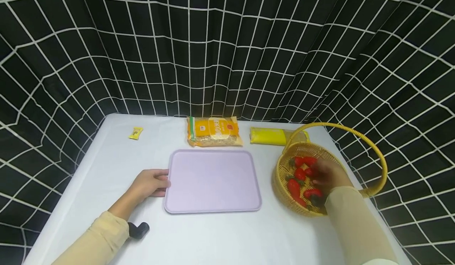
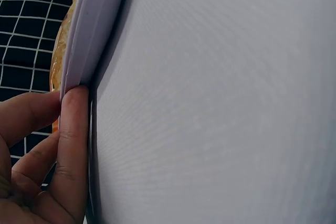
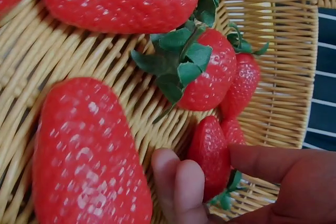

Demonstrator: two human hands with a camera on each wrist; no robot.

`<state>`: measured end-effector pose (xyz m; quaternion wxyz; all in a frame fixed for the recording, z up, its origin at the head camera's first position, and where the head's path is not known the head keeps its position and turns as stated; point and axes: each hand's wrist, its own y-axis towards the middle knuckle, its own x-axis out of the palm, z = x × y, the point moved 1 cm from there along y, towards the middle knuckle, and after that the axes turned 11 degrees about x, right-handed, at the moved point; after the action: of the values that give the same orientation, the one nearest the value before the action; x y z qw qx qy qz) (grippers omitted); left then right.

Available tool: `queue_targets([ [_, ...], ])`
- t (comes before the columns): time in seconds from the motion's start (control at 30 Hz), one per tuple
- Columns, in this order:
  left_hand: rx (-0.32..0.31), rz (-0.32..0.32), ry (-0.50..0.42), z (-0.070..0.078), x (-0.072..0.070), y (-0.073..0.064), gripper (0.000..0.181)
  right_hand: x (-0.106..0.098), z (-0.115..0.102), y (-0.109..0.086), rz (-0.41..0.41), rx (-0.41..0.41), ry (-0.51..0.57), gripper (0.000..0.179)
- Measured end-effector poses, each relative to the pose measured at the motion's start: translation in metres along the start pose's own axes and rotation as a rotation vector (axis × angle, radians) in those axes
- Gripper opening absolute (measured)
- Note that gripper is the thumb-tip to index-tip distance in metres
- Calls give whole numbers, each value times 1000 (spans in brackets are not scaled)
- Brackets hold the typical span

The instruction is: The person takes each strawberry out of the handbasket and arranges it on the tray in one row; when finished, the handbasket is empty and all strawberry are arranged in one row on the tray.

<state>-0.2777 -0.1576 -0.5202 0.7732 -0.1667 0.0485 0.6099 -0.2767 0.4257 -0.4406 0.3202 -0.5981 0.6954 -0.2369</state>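
Low in the right wrist view, the fingers (image 3: 189,182) of the right hand (image 1: 328,173) pinch a small strawberry (image 3: 211,153) that points up and down inside the basket (image 1: 282,196), while the left hand (image 1: 153,183), left of centre in the head view, pinches the tray (image 1: 213,182).

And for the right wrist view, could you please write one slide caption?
Right-hand fingers around a red strawberry, among other strawberries in a woven basket.

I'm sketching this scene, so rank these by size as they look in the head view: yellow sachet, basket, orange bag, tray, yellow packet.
1. Tray and basket: too close to rank
2. Orange bag
3. Yellow packet
4. Yellow sachet
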Motion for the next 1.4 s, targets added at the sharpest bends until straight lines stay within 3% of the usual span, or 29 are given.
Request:
queue_targets([
  [0.1, 1, 6, 0, -1, 0, -1, 57, 2, -2, 4, -20, 60, 31, 21],
  [0.23, 7, 21, -5, -1, 1, -1, 56, 1, -5, 4, -43, 54, -13, 20],
  [0.47, 7, 34, 2, 0, 1, 3, 56, -6, -16, -7, -4, 93, -174, 37],
  [0.6, 7, 40, 3, -1, 0, 4, 55, -5, -31, -26, -36, 14, -338, 42],
  [0.73, 6, 46, -7, -4, 0, 4, 55, 17, -42, -47, -161, -150, -413, 41],
  [0.83, 6, 52, -8, -3, 3, 3, 54, 57, -47, -55, -243, -267, -453, 43],
  [0.9, 6, 57, -8, -2, 5, 3, 54, 94, -50, -55, -245, -299, -487, 48],
  [1.0, 4, 67, -14, -3, 6, 2, 53, 166, -57, -45, -231, -296, -529, 54],
  [1.17, 8, 82, -21, -4, 6, 2, 52, 287, -56, -15, -223, -291, -424, 40],
  [1.27, 0, 88, -17, -5, 6, 2, 52, 341, -49, 1, -162, -308, -380, 31],
  [1.4, -1, 91, -11, -5, 5, 5, 52, 386, -46, 13, -32, -350, -383, 32],
])
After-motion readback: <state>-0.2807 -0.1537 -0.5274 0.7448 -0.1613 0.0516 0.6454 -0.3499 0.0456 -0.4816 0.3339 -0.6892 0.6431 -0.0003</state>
